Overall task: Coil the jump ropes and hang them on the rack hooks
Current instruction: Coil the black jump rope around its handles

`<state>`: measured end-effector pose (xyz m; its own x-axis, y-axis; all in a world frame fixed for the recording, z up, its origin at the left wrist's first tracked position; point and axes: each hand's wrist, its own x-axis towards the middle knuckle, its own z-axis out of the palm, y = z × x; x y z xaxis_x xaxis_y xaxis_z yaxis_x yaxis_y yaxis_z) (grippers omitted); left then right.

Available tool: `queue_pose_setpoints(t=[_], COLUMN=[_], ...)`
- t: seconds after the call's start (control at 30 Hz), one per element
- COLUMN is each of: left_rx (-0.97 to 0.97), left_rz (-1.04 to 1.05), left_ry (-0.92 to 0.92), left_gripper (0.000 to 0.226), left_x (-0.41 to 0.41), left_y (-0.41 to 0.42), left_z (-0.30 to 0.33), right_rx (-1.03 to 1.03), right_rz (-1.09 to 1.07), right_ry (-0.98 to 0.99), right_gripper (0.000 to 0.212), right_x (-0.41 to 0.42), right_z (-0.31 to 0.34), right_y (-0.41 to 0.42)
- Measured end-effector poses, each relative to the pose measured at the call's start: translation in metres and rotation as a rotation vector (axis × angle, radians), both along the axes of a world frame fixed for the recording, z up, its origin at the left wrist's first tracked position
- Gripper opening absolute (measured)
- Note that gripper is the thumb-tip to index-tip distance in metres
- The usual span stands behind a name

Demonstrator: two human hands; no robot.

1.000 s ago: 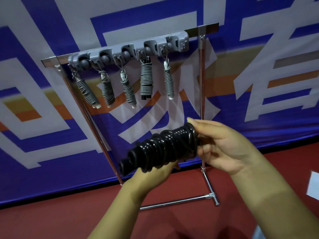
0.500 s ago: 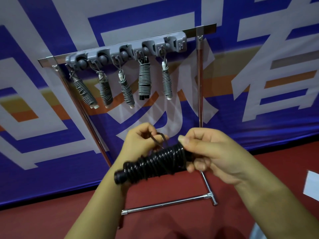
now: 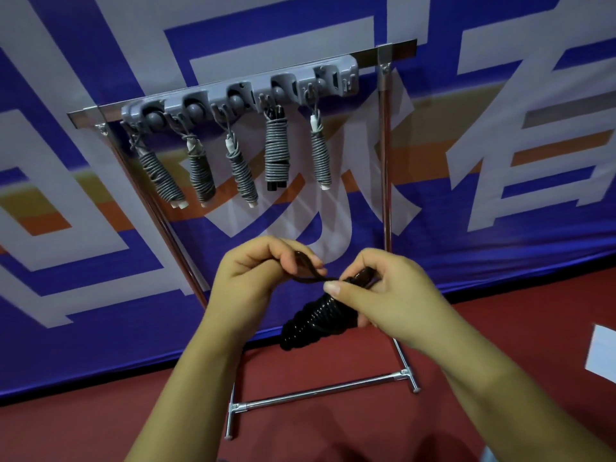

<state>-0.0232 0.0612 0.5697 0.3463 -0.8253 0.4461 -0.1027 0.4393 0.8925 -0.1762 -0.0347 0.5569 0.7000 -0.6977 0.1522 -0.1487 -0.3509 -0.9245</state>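
Your right hand [image 3: 383,301] gripped black coiled rope [image 3: 320,320] near its top, keeping wraps from slipping. Your left hand [image 3: 260,278] pinched loose loop [image 3: 305,266] pulled out to left, likely forming hanging eye. Bundle sat in front of rack [image 3: 383,51], below five grey ropes [image 3: 276,151] hung on hooks [image 3: 240,98].

Black jump rope [image 3: 316,320] was tightly coiled, tilted, held before the rack [image 3: 386,155]; five grey coiled ropes [image 3: 276,151] hung from its hooks [image 3: 240,100].
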Motion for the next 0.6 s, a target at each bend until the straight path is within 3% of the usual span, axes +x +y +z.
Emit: queue_pose_setpoints(t=[0.1, 0.33, 0.43, 0.6], left_rx=[-0.019, -0.084, -0.123, -0.105], left_rz=[0.024, 0.285, 0.361, 0.411], left_ry=[0.108, 0.091, 0.015, -0.210], left_gripper=[0.015, 0.016, 0.030, 0.021], left_x=[-0.006, -0.038, -0.050, -0.050], left_y=[0.001, -0.004, -0.006, -0.003], left_z=[-0.006, -0.009, -0.009, -0.005], right_rx=[-0.062, 0.035, 0.171, 0.368], right_rz=[-0.126, -0.247, -0.253, -0.224], right_ry=[-0.061, -0.306, -0.381, -0.517], right_gripper=[0.020, 0.023, 0.028, 0.030], right_x=[0.002, 0.011, 0.014, 0.010], right_z=[0.001, 0.005, 0.002, 0.009], right_y=[0.002, 0.004, 0.007, 0.014])
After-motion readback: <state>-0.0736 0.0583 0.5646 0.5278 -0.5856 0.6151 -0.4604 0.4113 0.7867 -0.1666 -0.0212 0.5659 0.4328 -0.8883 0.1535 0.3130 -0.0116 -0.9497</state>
